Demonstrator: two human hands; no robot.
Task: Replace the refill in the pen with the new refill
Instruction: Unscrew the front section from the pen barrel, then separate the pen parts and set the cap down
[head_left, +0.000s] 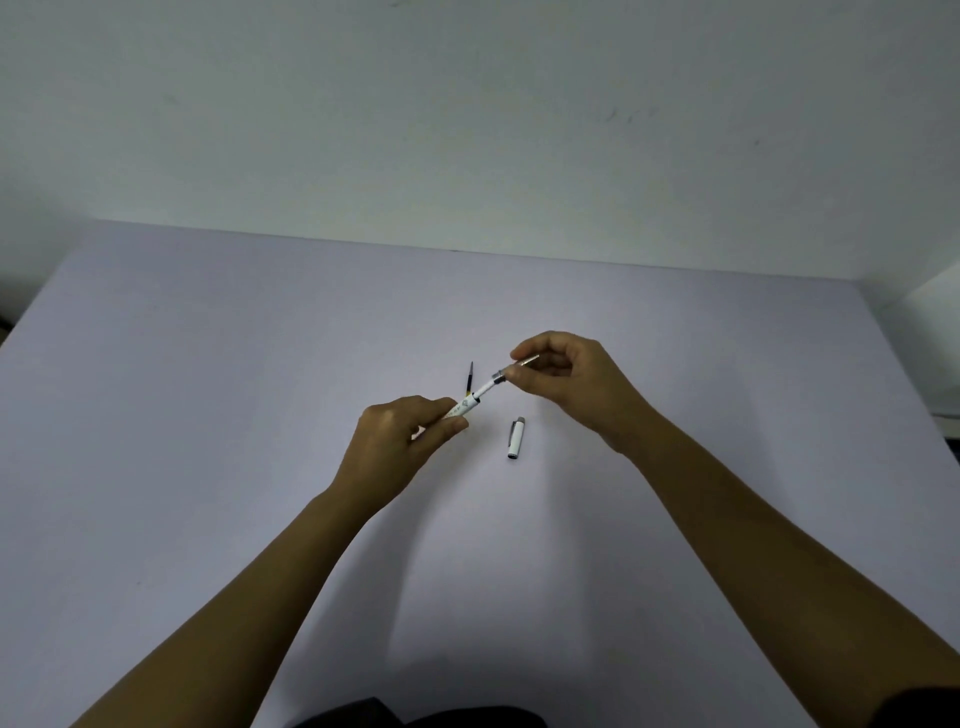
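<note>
My left hand (402, 436) grips the lower end of a white pen barrel (475, 397) that points up and to the right, above the table. My right hand (563, 379) pinches the pen's silver front section (524, 364) at the barrel's upper end. A thin dark refill (470, 378) lies on the table just behind the barrel, partly hidden by it. The white pen cap (516, 437) with a silver clip lies on the table below my right hand, touching neither hand.
A pale lilac table (208, 415) fills the lower view, with a plain wall behind it. A white object (935, 343) stands at the table's far right edge. Dark clothing (415, 717) shows at the bottom.
</note>
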